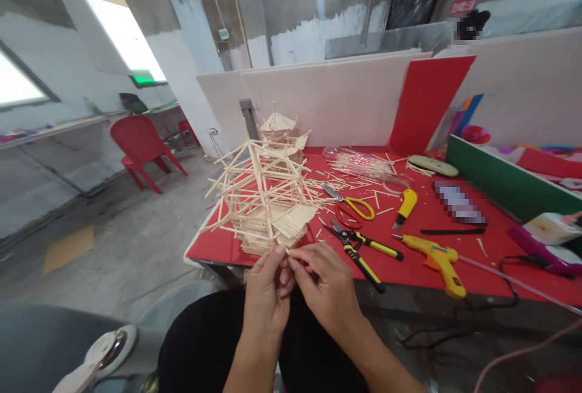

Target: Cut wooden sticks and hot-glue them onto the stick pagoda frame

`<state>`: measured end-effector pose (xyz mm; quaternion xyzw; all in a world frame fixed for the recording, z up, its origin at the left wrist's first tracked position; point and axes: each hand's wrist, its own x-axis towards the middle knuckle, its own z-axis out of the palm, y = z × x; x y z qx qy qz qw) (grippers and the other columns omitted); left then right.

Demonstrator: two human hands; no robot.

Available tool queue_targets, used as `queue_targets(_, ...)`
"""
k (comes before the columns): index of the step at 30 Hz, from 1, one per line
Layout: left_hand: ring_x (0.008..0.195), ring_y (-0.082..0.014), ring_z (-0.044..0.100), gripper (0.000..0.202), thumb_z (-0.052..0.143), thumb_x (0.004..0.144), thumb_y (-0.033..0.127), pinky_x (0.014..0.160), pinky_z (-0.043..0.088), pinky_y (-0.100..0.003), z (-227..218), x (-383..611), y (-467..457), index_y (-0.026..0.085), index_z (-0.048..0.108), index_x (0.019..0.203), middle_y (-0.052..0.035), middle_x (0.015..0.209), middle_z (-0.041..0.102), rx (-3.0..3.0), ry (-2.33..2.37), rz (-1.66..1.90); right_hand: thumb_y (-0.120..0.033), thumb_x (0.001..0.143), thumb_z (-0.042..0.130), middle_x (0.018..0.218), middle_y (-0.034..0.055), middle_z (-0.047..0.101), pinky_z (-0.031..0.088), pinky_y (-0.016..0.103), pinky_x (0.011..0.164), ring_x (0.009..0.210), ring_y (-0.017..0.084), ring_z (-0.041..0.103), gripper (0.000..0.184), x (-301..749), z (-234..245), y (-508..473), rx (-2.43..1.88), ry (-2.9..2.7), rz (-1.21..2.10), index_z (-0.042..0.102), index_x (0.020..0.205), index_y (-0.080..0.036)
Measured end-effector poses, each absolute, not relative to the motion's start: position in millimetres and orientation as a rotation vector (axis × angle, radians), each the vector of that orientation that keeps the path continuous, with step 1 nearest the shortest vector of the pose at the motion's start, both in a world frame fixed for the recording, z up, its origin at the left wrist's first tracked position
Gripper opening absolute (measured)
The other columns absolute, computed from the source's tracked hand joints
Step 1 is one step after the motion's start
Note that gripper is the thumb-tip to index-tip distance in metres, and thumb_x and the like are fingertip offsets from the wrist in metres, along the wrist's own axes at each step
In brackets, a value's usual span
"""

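At the table's front edge my left hand point(268, 287) and my right hand point(325, 281) meet fingertip to fingertip. Both are closed in a pinch around a short piece of wooden stick point(287, 252), mostly hidden by the fingers. Just beyond them stands a pagoda model point(259, 199) built from thin wooden sticks, with an open roof frame and one slatted roof panel point(295, 221) at its near right. Right of the model lie scissors point(352, 204) with red and yellow handles. Nearer are pliers-like cutters point(359, 247) with black and yellow grips.
A second stick pagoda point(278, 126) stands behind. Loose sticks point(348, 184) and a plastic bag of sticks point(359, 161) cover the red table point(291, 272). Further right lie a yellow utility knife point(407, 206), a corded glue gun point(431, 256) and a green board point(509, 181).
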<state>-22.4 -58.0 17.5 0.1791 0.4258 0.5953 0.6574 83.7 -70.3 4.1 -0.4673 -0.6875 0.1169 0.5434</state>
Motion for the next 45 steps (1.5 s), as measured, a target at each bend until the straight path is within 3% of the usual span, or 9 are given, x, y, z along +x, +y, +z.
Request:
queue_targets(6, 0.038, 0.0000, 0.031, 0.031, 0.079, 0.062, 0.028, 0.033, 0.022, -0.010, 15, -22, -54, 0.014, 0.051, 0.062, 0.0081, 0.050, 0.041, 0.343, 0.958, 1.322, -0.023, 0.091, 0.055, 0.084, 0.0038, 0.069, 0.048, 0.031, 0.076, 0.080, 0.017, 0.061, 0.012, 85, -4, -65, -1.150, -1.631, 0.240, 0.067, 0.090, -0.022)
queue_targets(12, 0.040, -0.0013, 0.034, 0.029, 0.078, 0.065, 0.030, 0.032, 0.021, -0.012, 6, -15, -58, 0.015, 0.054, 0.069, 0.0062, 0.058, 0.048, 0.418, 0.949, 1.325, -0.023, 0.092, 0.051, 0.083, 0.0036, 0.068, 0.048, 0.030, 0.073, 0.079, 0.016, 0.061, 0.015, 97, -9, -68, -1.179, -1.605, 0.299, 0.066, 0.090, -0.021)
queue_targets(17, 0.038, -0.0007, 0.032, 0.031, 0.080, 0.062, 0.030, 0.032, 0.023, -0.011, 12, -12, -57, 0.014, 0.054, 0.065, 0.0078, 0.050, 0.042, 0.398, 0.967, 1.387, -0.024, 0.091, 0.055, 0.080, 0.0035, 0.068, 0.047, 0.031, 0.074, 0.077, 0.016, 0.060, 0.012, 91, -7, -67, -1.170, -1.604, 0.247, 0.066, 0.086, -0.021)
queue_targets(28, 0.034, 0.0006, 0.034, 0.028, 0.079, 0.062, 0.022, 0.030, 0.023, -0.010, 17, -21, -42, 0.013, 0.052, 0.062, 0.0076, 0.048, 0.047, 0.215, 0.916, 1.400, -0.023, 0.090, 0.057, 0.086, 0.0035, 0.070, 0.046, 0.032, 0.078, 0.082, 0.017, 0.060, 0.011, 69, -4, -55, -1.224, -1.566, 0.127, 0.067, 0.089, -0.021)
queue_targets(33, 0.033, 0.0002, 0.033, 0.022, 0.074, 0.069, 0.017, 0.029, 0.023, -0.010, 14, -22, -37, 0.013, 0.052, 0.064, 0.0074, 0.048, 0.046, 0.167, 0.875, 1.412, -0.022, 0.089, 0.059, 0.083, 0.0036, 0.069, 0.046, 0.031, 0.076, 0.079, 0.016, 0.060, 0.008, 74, -11, -60, -1.163, -1.556, 0.129, 0.067, 0.089, -0.021)
queue_targets(40, 0.030, 0.0011, 0.032, 0.016, 0.053, 0.089, 0.016, 0.027, 0.022, -0.009, 24, -15, -37, 0.014, 0.053, 0.074, 0.0070, 0.054, 0.046, 0.059, 0.839, 1.410, -0.018, 0.086, 0.062, 0.079, 0.0026, 0.068, 0.045, 0.031, 0.072, 0.075, 0.015, 0.058, 0.003, 77, -16, -67, -1.114, -1.570, 0.174, 0.065, 0.086, -0.020)
queue_targets(45, 0.031, 0.0004, 0.033, 0.017, 0.048, 0.092, 0.016, 0.027, 0.023, -0.010, 23, -12, -36, 0.014, 0.053, 0.075, 0.0066, 0.056, 0.046, 0.072, 0.849, 1.437, -0.017, 0.086, 0.061, 0.080, 0.0020, 0.068, 0.044, 0.031, 0.071, 0.075, 0.016, 0.057, 0.004, 80, -19, -69, -1.105, -1.579, 0.205, 0.064, 0.086, -0.020)
